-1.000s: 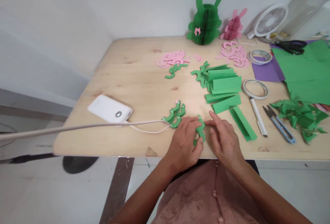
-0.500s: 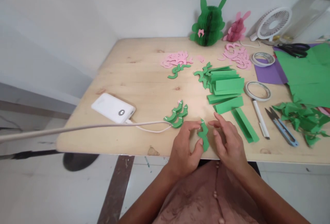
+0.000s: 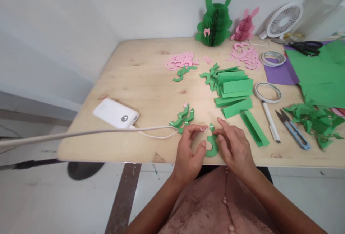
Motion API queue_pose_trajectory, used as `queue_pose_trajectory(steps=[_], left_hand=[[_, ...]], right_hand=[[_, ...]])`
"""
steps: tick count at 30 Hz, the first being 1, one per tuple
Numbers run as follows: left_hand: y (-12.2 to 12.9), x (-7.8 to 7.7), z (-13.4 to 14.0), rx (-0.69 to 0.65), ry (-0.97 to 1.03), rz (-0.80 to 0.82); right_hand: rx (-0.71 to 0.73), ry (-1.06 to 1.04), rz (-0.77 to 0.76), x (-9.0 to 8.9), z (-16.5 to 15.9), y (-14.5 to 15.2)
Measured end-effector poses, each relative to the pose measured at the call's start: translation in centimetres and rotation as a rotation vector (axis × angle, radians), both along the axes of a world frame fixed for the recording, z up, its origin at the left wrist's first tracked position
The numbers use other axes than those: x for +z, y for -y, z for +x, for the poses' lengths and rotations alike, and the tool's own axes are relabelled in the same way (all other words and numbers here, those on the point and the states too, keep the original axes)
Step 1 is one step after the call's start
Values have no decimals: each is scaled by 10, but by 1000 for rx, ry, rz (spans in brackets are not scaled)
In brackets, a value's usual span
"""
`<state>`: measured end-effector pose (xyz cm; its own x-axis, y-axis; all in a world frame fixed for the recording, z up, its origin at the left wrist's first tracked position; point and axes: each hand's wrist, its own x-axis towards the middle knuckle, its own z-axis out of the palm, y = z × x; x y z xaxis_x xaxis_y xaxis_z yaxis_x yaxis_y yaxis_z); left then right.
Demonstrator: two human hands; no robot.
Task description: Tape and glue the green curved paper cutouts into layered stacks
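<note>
A wavy green paper cut-out [image 3: 213, 148] lies flat near the table's front edge, between my two hands. White marks show near its pointed top end. My left hand [image 3: 188, 153] is on its left side, thumb and index finger apart, the thumb tip at the paper's edge. A small white bit shows by the left index fingertip; I cannot tell what it is. My right hand [image 3: 235, 146] is at the right, fingers stretched out and apart, the fingertips over the cut-out's right edge. Similar green cut-outs [image 3: 176, 122] with white strips lie just beyond my left hand.
Folded green paper strips [image 3: 235, 85], a tape roll [image 3: 278, 99], a white pen [image 3: 271, 122] and blue thread snips [image 3: 295, 131] lie to the right. A white power bank [image 3: 114, 113] with a cable is at the left. Paper rabbits [image 3: 215, 24] stand at the back.
The green cut-out now shows a wider curve at its lower end. My right fingertips have moved left onto its edge. The view has shifted slightly.
</note>
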<state>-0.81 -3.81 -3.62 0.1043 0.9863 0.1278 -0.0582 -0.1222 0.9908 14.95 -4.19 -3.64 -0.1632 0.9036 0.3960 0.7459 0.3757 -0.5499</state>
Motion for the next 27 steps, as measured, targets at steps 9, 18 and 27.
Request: queue_pose_trajectory(steps=[9, 18, 27], left_hand=[[12, -8, 0, 67, -255, 58], [20, -5, 2, 77, -438, 306], [26, -12, 4, -13, -571, 551]], right_hand=[[-72, -49, -42, 2, 1, 1], [-99, 7, 4, 0, 1, 2], [-96, 51, -16, -2, 4, 1]])
